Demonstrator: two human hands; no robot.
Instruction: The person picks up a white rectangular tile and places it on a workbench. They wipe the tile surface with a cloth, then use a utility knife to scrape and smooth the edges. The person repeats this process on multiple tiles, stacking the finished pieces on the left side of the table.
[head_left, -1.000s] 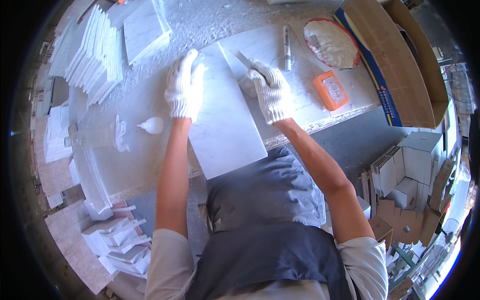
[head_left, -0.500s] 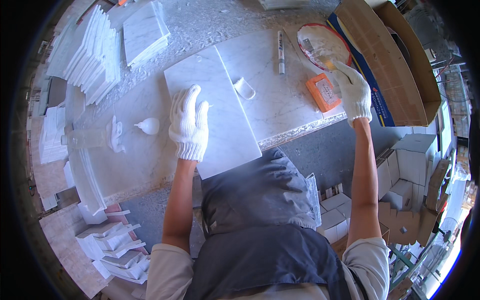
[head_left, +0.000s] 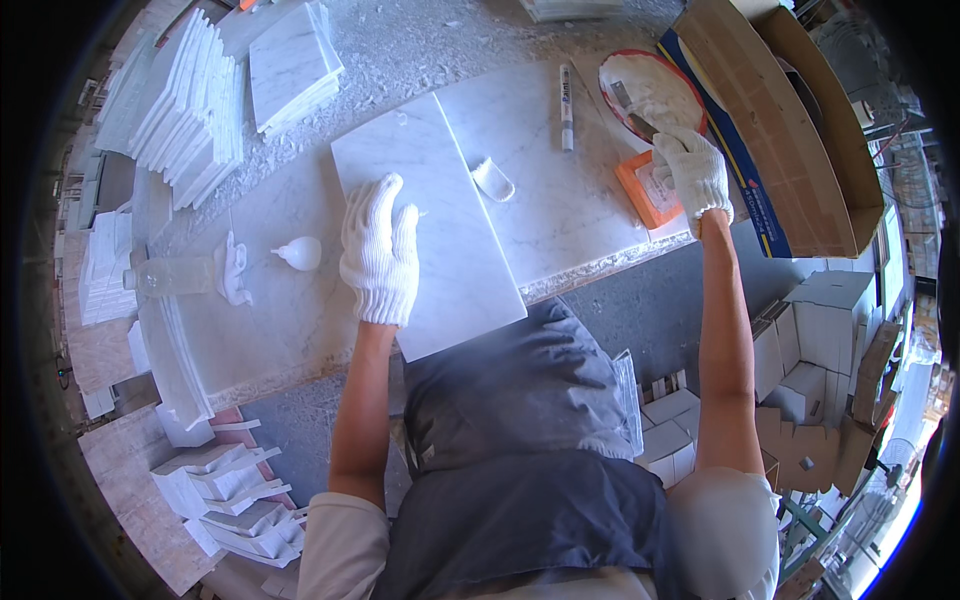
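Observation:
My left hand (head_left: 380, 245), in a white knit glove, lies flat with its fingers stretched out on a white, grey-veined marble tile (head_left: 445, 255). The tile reaches past the front edge of the worktop. At the right, my gloved right hand (head_left: 692, 172) is closed around a small putty knife (head_left: 641, 124); its short blade points at a red-rimmed bowl (head_left: 665, 108) of white paste. A second flat metal piece (head_left: 621, 93) rests in the paste. Partly under my right hand is an orange block (head_left: 645, 195) with a pale label. A white scrap (head_left: 493, 181) lies beside the tile.
A paint marker (head_left: 567, 108) lies beyond the tile. An open cardboard box (head_left: 770, 120) stands at the right. To the left are a squeeze bulb (head_left: 298, 253), a crumpled cloth (head_left: 234, 270), a clear bottle (head_left: 175, 277) and stacked marble tiles (head_left: 190, 110). White cartons (head_left: 825, 310) fill the lower right.
My right hand has drawn slightly back and left from the bowl, turning so the putty knife's blade shows, and now covers part of the orange block. My left hand stays on the tile.

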